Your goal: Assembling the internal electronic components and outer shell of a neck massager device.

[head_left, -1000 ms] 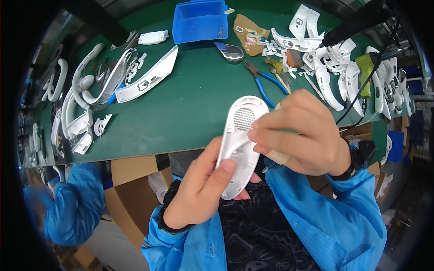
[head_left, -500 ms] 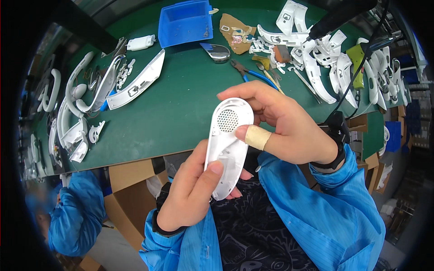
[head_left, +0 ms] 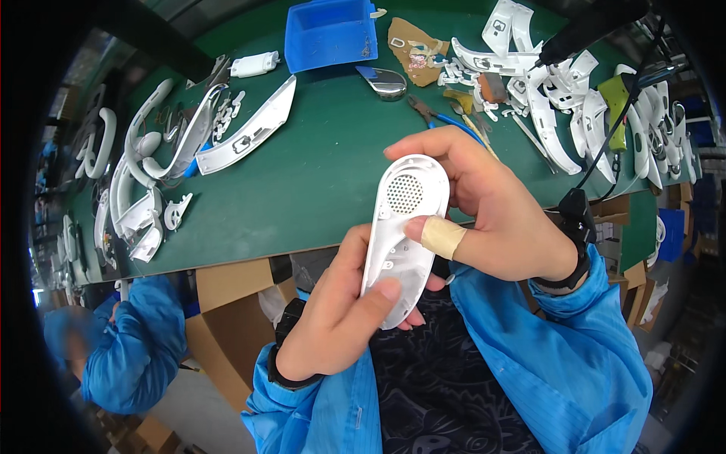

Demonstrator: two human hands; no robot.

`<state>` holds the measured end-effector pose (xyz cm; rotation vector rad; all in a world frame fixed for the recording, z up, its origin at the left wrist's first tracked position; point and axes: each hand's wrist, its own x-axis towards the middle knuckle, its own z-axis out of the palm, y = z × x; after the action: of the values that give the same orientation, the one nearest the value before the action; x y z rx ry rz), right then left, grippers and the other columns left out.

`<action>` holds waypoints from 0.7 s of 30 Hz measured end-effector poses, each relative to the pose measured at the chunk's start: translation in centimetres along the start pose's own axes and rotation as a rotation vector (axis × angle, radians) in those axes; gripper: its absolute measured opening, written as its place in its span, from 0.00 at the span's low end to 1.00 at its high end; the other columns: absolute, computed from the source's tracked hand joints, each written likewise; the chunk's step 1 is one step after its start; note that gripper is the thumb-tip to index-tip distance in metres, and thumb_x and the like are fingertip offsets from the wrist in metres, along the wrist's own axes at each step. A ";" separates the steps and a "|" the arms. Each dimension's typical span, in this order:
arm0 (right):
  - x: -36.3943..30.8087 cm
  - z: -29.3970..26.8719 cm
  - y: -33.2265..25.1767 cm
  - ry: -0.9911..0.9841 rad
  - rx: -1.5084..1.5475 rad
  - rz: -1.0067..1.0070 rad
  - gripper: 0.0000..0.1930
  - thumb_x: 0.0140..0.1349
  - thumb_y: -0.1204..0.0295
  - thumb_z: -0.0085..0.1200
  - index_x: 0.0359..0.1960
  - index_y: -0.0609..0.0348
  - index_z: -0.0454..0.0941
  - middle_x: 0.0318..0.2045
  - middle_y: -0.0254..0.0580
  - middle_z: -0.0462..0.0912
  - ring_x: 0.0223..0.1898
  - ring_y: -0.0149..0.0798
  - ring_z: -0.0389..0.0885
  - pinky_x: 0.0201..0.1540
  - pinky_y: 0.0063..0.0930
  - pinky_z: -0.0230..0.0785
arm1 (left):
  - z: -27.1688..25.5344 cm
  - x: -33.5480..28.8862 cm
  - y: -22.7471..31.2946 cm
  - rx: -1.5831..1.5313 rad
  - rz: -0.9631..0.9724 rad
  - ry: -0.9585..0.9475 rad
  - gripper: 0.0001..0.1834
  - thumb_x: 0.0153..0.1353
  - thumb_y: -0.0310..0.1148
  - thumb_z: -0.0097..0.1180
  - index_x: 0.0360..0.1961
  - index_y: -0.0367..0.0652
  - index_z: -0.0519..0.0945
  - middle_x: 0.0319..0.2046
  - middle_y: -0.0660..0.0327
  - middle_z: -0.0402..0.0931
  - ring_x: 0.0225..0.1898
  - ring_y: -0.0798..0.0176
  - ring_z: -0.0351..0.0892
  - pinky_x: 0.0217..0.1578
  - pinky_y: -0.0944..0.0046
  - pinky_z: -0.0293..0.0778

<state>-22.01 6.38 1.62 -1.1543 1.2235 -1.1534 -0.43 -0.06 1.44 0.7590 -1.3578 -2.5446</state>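
Note:
Between my two hands is a white oval plastic housing (head_left: pixel 404 242) with a round perforated grille at its upper end, its hollow inner side facing up. My left hand (head_left: pixel 344 306) grips the lower left edge, thumb on the inner face and fingers underneath. My right hand (head_left: pixel 484 212) holds the upper right side; its thumb, wrapped in beige tape, presses on the inside just below the grille. The housing is raised off the green table (head_left: pixel 318 181), in front of its near edge. Blue-handled cutters (head_left: pixel 435 117) lie just beyond my right hand.
A blue bin (head_left: pixel 333 38) stands at the back, with a shiny oval part (head_left: pixel 386 83) before it. White curved shells (head_left: pixel 544 121) pile up at right beside a green tool (head_left: pixel 616 106). More white parts (head_left: pixel 140 174) lie at left. Below is an open cardboard box (head_left: pixel 227 325); a co-worker (head_left: pixel 136 348) sits lower left.
The whole scene has shifted slightly right in the view. The housing has tipped a little in my hands, and my left thumb has slid slightly lower along its inside.

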 end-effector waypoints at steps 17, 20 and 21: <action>0.0 0.9 0.2 0.019 0.013 -0.050 0.32 0.62 0.78 0.57 0.68 0.61 0.60 0.49 0.39 0.73 0.51 0.28 0.74 0.51 0.26 0.70 | 0.3 0.4 -0.3 0.054 -0.024 0.097 0.22 0.77 0.38 0.44 0.63 0.32 0.69 0.46 0.53 0.81 0.42 0.66 0.85 0.37 0.70 0.84; 0.2 0.9 0.3 0.020 0.031 -0.028 0.30 0.63 0.79 0.56 0.67 0.60 0.61 0.47 0.37 0.74 0.49 0.27 0.75 0.49 0.25 0.70 | 0.6 0.5 -0.5 0.024 -0.004 0.127 0.22 0.77 0.38 0.45 0.62 0.32 0.69 0.45 0.53 0.81 0.42 0.65 0.86 0.37 0.69 0.84; 0.2 1.0 0.2 0.021 0.032 -0.029 0.30 0.63 0.79 0.56 0.67 0.60 0.61 0.47 0.37 0.74 0.49 0.27 0.75 0.49 0.25 0.70 | 0.6 0.5 -0.4 0.026 -0.004 0.128 0.22 0.77 0.38 0.45 0.62 0.32 0.69 0.45 0.53 0.81 0.42 0.65 0.86 0.37 0.69 0.84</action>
<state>-21.02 6.15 1.43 -1.1422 1.2037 -1.2056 -1.14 0.46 1.18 0.9130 -1.3529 -2.4396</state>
